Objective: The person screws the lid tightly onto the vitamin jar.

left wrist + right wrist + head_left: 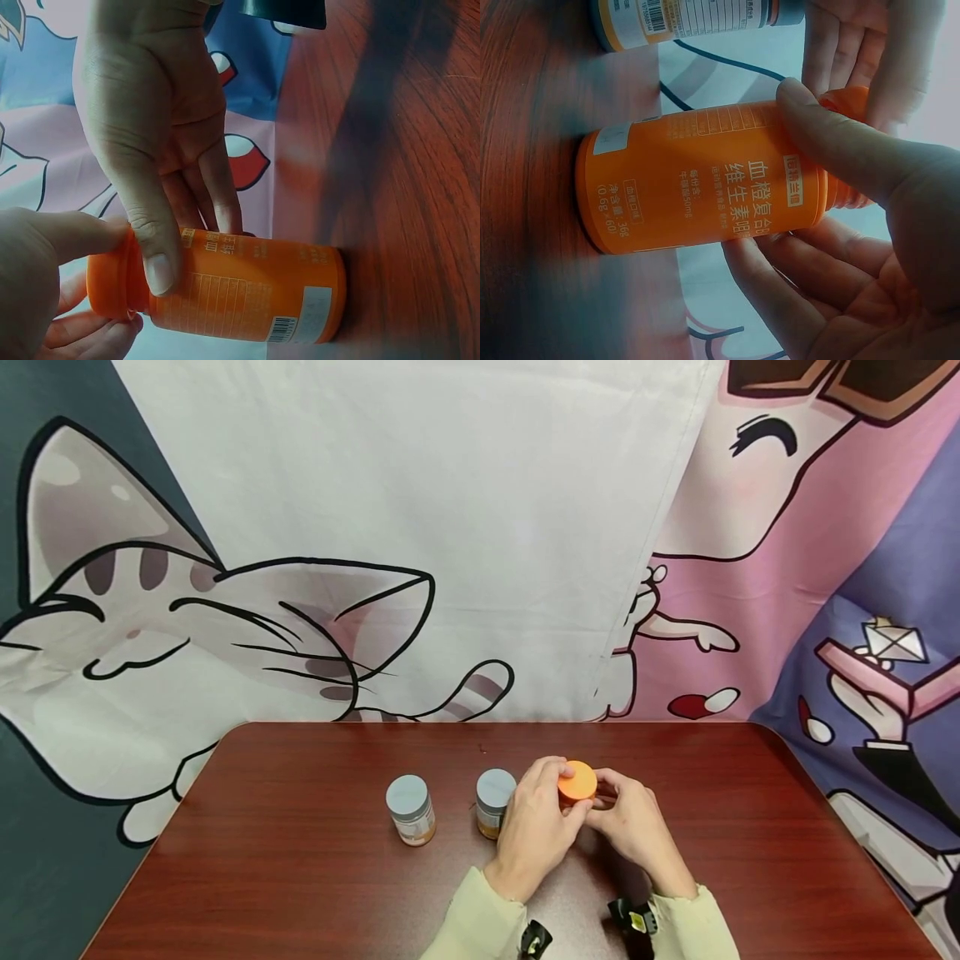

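Note:
An orange supplement bottle (705, 180) with printed label text stands upright at the table surface; whether its base touches cannot be told. My left hand (534, 827) pinches its orange cap (578, 781) between thumb and fingers. Around the upper body of the bottle, my right hand (639, 827) grips with the thumb on one side and fingers on the other. Neck threads show below the cap in the right wrist view, and the cap sits raised and tilted there. In the head view the hands hide most of the bottle body.
Two grey-lidded jars stand left of the hands: one jar (493, 802) close beside the left hand, another jar (410, 810) farther left. The brown wooden table (300, 893) ends at a cartoon-printed cloth (450, 527) behind it.

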{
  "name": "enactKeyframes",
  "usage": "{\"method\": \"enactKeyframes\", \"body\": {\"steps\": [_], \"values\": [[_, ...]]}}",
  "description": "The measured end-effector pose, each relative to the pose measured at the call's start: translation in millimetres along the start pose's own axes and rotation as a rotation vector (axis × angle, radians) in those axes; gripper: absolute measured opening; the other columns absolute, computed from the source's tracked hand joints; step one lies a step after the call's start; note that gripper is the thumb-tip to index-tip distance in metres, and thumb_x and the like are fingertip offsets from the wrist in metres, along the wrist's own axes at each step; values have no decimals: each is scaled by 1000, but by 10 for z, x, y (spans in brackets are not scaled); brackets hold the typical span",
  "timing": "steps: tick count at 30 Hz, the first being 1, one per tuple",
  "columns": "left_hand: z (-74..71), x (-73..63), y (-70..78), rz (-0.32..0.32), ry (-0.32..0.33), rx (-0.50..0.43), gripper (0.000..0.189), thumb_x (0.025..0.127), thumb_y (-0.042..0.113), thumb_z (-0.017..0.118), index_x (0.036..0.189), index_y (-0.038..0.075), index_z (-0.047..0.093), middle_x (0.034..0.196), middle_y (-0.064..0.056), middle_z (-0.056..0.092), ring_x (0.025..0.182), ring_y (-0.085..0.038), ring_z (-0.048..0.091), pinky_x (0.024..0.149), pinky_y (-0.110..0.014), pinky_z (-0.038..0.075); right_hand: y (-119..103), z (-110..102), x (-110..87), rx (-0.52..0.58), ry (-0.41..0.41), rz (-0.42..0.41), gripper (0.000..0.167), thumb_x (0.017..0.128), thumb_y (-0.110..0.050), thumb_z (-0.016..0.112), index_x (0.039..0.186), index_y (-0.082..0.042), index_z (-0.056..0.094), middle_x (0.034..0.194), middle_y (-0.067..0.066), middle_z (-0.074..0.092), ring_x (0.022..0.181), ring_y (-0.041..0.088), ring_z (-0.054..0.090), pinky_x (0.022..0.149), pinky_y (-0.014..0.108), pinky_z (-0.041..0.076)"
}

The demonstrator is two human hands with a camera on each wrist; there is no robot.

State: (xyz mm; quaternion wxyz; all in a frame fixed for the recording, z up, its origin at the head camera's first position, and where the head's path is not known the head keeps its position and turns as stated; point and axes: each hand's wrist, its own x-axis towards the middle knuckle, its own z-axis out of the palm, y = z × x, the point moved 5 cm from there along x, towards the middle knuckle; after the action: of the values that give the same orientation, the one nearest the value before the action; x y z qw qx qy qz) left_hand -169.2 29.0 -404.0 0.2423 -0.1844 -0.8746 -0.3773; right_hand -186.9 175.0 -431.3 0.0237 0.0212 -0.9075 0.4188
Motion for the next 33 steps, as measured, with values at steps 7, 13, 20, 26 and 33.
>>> {"method": "enactKeyframes", "body": {"steps": [7,13,20,26,33], "values": [[23,6,8,-9,-13,24,47,76,23,88,114,6,68,111,-3,67,101,-16,65,87,-29,52,-1,-5,-3,-16,2,0,41,73,-11,87,112,-6,72,102,9,74,88,18,71,78,33,58],[39,0,7,-22,-23,37,48,76,22,88,117,6,69,113,-3,69,103,-16,65,89,-29,52,2,-2,-2,-17,3,-8,42,73,-9,86,112,-5,71,102,10,74,87,19,71,78,34,58],[20,16,8,-56,-64,35,49,77,20,87,121,6,68,116,-2,69,107,-18,64,92,-30,51,18,7,16,-21,0,-34,43,72,-7,87,112,-4,71,101,11,74,87,20,72,78,36,58],[13,20,35,-20,-90,71,50,79,17,86,123,4,67,119,-3,69,108,-20,61,94,-29,50,25,17,23,-37,1,-56,44,72,-8,87,113,-5,71,101,11,74,87,21,71,80,40,58],[31,22,60,-32,-113,59,56,81,20,83,129,1,63,124,-7,67,111,-23,58,97,-31,47,40,3,28,-57,-4,-109,44,74,-7,86,115,-6,70,102,10,74,90,22,71,81,42,57]]}}
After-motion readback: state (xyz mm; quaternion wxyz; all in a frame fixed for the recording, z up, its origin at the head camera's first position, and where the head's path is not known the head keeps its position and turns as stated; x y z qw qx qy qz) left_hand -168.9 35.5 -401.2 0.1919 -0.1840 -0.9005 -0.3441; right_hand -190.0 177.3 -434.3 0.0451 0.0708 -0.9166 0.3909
